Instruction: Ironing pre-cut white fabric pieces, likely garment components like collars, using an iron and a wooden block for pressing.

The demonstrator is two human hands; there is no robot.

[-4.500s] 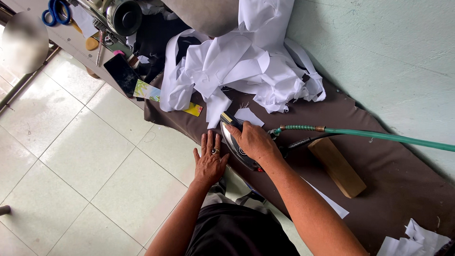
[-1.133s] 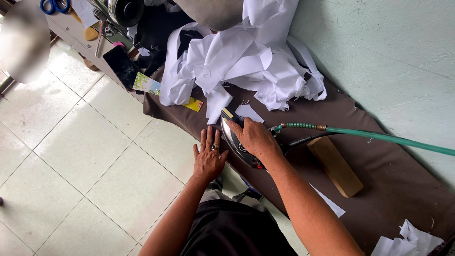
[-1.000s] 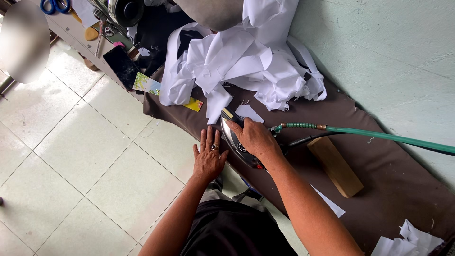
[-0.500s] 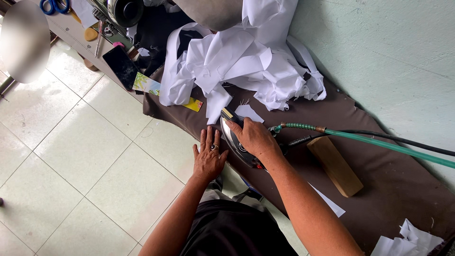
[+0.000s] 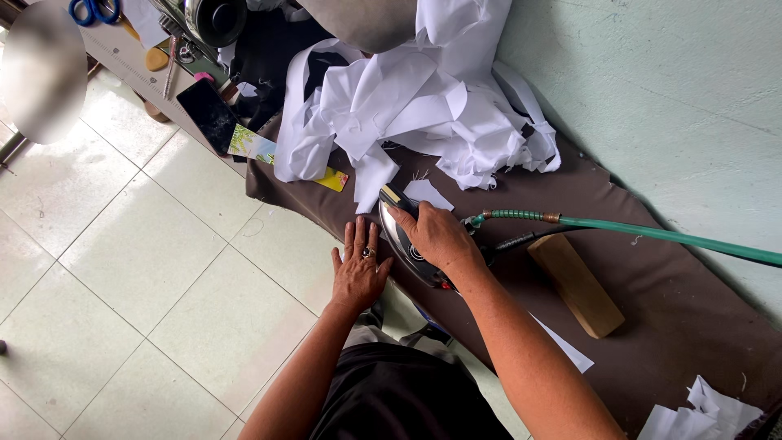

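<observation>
My right hand (image 5: pixel 436 236) grips the handle of a steam iron (image 5: pixel 399 236) standing on the brown ironing pad (image 5: pixel 652 277). A green hose (image 5: pixel 652 236) and a black cord run from the iron off to the right. My left hand (image 5: pixel 358 269) lies flat, fingers spread, on the pad's near edge just left of the iron, a ring on one finger. A small white cloth piece (image 5: pixel 428 194) lies just beyond the iron's tip. What is under my left palm is hidden.
A heap of white fabric pieces (image 5: pixel 415 106) fills the pad's far left. A wooden block (image 5: pixel 577 285) lies right of the iron. White scraps (image 5: pixel 692 411) sit at the lower right. A phone (image 5: pixel 208 114), blue scissors (image 5: pixel 94 10) and a sewing machine lie on the table beyond. Tiled floor (image 5: pixel 122 285) at the left.
Both hands and the iron stay almost where they were. Only the green hose has shifted slightly at the right.
</observation>
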